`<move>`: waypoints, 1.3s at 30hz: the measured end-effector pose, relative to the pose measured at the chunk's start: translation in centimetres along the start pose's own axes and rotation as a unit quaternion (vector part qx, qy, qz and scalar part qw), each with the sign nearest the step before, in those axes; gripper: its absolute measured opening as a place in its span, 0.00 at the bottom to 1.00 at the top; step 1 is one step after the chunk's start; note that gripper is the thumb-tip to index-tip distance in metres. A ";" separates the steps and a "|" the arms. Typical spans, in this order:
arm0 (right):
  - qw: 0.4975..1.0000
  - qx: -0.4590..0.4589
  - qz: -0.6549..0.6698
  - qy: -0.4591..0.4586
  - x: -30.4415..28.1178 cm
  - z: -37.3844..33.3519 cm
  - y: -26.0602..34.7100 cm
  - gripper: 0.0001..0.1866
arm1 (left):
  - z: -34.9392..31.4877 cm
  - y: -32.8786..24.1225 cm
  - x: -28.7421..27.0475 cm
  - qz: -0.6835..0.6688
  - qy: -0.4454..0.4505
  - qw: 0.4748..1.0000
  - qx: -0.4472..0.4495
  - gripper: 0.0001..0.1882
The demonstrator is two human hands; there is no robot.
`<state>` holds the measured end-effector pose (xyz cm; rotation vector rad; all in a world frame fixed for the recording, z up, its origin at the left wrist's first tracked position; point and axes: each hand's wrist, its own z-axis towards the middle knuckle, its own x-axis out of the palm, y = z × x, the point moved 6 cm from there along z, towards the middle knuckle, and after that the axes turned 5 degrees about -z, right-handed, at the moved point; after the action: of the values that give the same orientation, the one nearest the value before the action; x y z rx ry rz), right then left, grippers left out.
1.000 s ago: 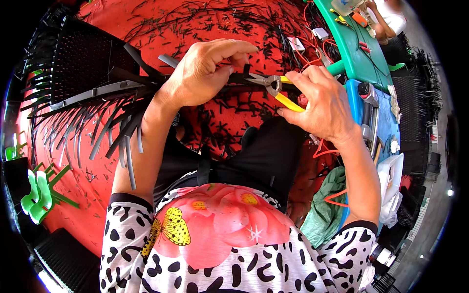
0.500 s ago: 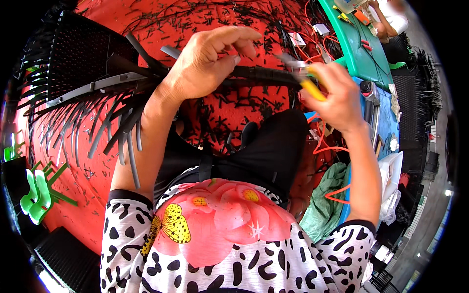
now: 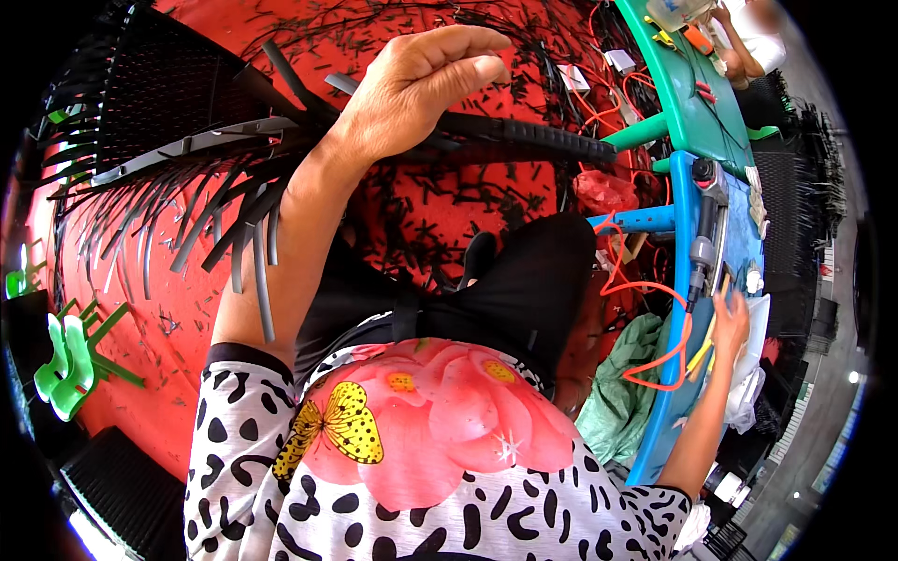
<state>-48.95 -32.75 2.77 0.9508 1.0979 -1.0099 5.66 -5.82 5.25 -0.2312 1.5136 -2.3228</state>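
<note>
My left hand (image 3: 412,89) is raised over a dark woven frame piece (image 3: 524,136) wrapped in black strips. Its fingers are curved, the thumb is apart from them, and nothing shows between them. Loose black strip ends (image 3: 229,210) hang beside my left forearm. Over the blue table (image 3: 659,411) at the right, my right hand (image 3: 732,324) reaches down with its fingers apart. Beside its wrist lie yellow-handled pliers (image 3: 700,358); the far part of them is hard to make out. A grey air tool (image 3: 703,257) lies just beyond that hand.
Black strip scraps litter the red floor covering (image 3: 168,355). A red hose (image 3: 645,374) loops off the blue table near green cloth (image 3: 627,374). A green table (image 3: 697,103) stands farther off, a person (image 3: 748,47) beside it. Green plastic legs (image 3: 70,365) show at the left.
My right hand, with the yellow-handled pliers, has moved from the wrapped frame piece down to the blue table. The left hand has shifted slightly up and to the right.
</note>
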 end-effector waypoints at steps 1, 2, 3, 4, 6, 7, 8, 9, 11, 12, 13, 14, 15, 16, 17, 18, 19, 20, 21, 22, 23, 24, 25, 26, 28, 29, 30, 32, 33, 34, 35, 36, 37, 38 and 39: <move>0.978 -0.032 0.205 0.007 0.6 -0.2 5.1 0.21 | 0.1 0.0 0.0 -0.013 0.004 1.000 -0.002 0.17; 0.967 -0.083 0.237 0.033 0.1 -1.1 13.4 0.19 | 0.1 -0.1 0.0 -0.021 0.002 1.000 -0.006 0.18; 0.950 -0.272 0.151 -0.031 -2.0 -3.4 22.8 0.18 | 0.1 -0.1 0.1 -0.012 0.001 1.000 -0.010 0.18; 0.892 -0.396 0.215 -0.040 -3.2 -5.7 29.9 0.17 | -0.1 -0.2 -0.1 -0.007 -0.001 1.000 -0.012 0.18; 0.803 -0.532 0.269 -0.028 -3.2 -9.2 38.5 0.14 | -0.2 -0.2 -0.2 -0.005 0.000 1.000 -0.019 0.19; 0.787 -0.548 0.280 -0.033 -2.6 -10.3 41.3 0.13 | -0.1 -0.2 -0.1 -0.007 0.006 1.000 -0.021 0.19; 0.771 -0.564 0.293 -0.038 -1.9 -11.1 43.4 0.13 | -0.1 -0.2 0.1 -0.006 0.013 1.000 -0.023 0.20; 0.775 -0.565 0.274 -0.075 -1.1 -11.3 44.8 0.13 | -0.2 -0.1 0.3 -0.031 0.015 0.999 -0.042 0.20; 0.778 -0.564 0.245 -0.133 -0.6 -11.9 46.6 0.10 | -0.5 -0.3 0.1 -0.055 -0.001 0.998 -0.033 0.19; 0.780 -0.560 0.234 -0.154 -0.5 -11.9 46.7 0.09 | -0.6 -0.3 0.0 -0.067 -0.008 0.997 -0.028 0.19; 0.782 -0.556 0.223 -0.175 -0.1 -12.0 46.7 0.09 | -0.8 -0.7 -0.1 -0.063 -0.027 0.998 0.000 0.19; 0.783 -0.551 0.212 -0.195 0.1 -12.0 46.8 0.08 | -1.0 -1.0 -0.3 -0.058 -0.045 0.997 0.028 0.19; 0.785 -0.548 0.209 -0.201 0.0 -12.2 47.1 0.07 | -1.2 -1.4 -0.4 -0.053 -0.062 0.995 0.057 0.19; 0.788 -0.542 0.202 -0.208 0.0 -12.2 47.3 0.06 | -1.1 -1.8 -0.3 -0.051 -0.075 0.992 0.086 0.18; 0.792 -0.536 0.196 -0.216 -0.1 -12.2 47.4 0.06 | -1.4 -2.8 0.0 0.006 -0.087 0.988 0.127 0.19; 0.788 -0.540 0.205 -0.212 0.2 -11.9 47.5 0.06 | -2.2 -4.2 0.4 0.081 -0.109 0.974 0.180 0.18; 0.786 -0.542 0.213 -0.209 0.8 -11.3 47.5 0.05 | -2.6 -6.6 1.7 0.163 -0.067 0.944 0.279 0.17; 0.790 -0.537 0.234 -0.181 0.7 -10.8 47.5 0.06 | -3.6 -8.5 2.9 0.242 -0.027 0.895 0.373 0.16; 0.794 -0.530 0.254 -0.155 0.6 -10.2 47.4 0.06 | -4.7 -9.3 4.4 0.213 0.002 0.885 0.413 0.15; 0.801 -0.514 0.289 -0.100 0.3 -9.3 47.4 0.06 | -6.0 -9.6 5.9 0.188 0.027 0.873 0.449 0.14; 0.803 -0.507 0.306 -0.059 0.5 -8.8 47.3 0.07 | -7.1 -9.2 7.1 0.189 0.075 0.879 0.432 0.14; 0.804 -0.499 0.322 -0.017 0.7 -8.3 47.3 0.07 | -8.2 -8.3 8.2 0.189 0.121 0.882 0.414 0.14; 0.796 -0.485 0.362 0.029 0.5 -7.6 47.0 0.08 | -8.9 -7.3 8.9 0.200 0.140 0.881 0.404 0.15; 0.791 -0.448 0.408 0.090 0.5 -6.9 46.7 0.07 | -9.4 -6.1 9.4 0.233 0.179 0.881 0.370 0.16; 0.718 -0.470 0.509 0.069 0.5 -5.8 46.5 0.04 | -10.1 -4.3 9.9 0.266 0.242 0.875 0.325 0.16; 0.711 -0.450 0.528 0.114 0.8 -5.4 46.3 0.04 | -10.4 -3.9 10.0 0.288 0.248 0.867 0.323 0.17; 0.713 -0.442 0.531 0.121 0.9 -5.3 46.2 0.05 | -10.4 -3.6 9.9 0.293 0.250 0.867 0.317 0.16; 0.714 -0.426 0.540 0.133 1.1 -5.1 46.3 0.07 | -9.9 -3.3 9.5 0.305 0.254 0.866 0.305 0.16; 0.710 -0.435 0.541 0.119 0.9 -5.2 46.3 0.06 | -9.6 -3.3 9.4 0.320 0.245 0.861 0.310 0.17; 0.707 -0.443 0.542 0.103 0.8 -5.3 46.3 0.06 | -9.1 -3.6 9.2 0.321 0.226 0.858 0.332 0.16; 0.704 -0.452 0.542 0.087 0.6 -5.5 46.2 0.05 | -8.3 -3.8 8.9 0.322 0.206 0.854 0.353 0.16; 0.693 -0.436 0.566 0.093 1.0 -5.3 46.1 0.05 | -7.6 -4.0 8.5 0.323 0.187 0.849 0.374 0.16; 0.685 -0.418 0.589 0.095 1.6 -5.0 45.7 0.05 | -6.6 -4.3 7.9 0.320 0.145 0.850 0.393 0.15; 0.673 -0.403 0.613 0.100 1.8 -4.9 45.7 0.04 | -5.5 -4.6 7.1 0.342 0.110 0.843 0.401 0.12; 0.645 -0.355 0.659 0.155 2.0 -5.1 45.6 0.04 | -4.3 -4.9 6.2 0.342 0.076 0.843 0.409 0.11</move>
<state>-6.19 -16.15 4.55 0.9281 0.6295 0.7958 -2.46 -2.73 7.58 0.6241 0.3926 -2.1413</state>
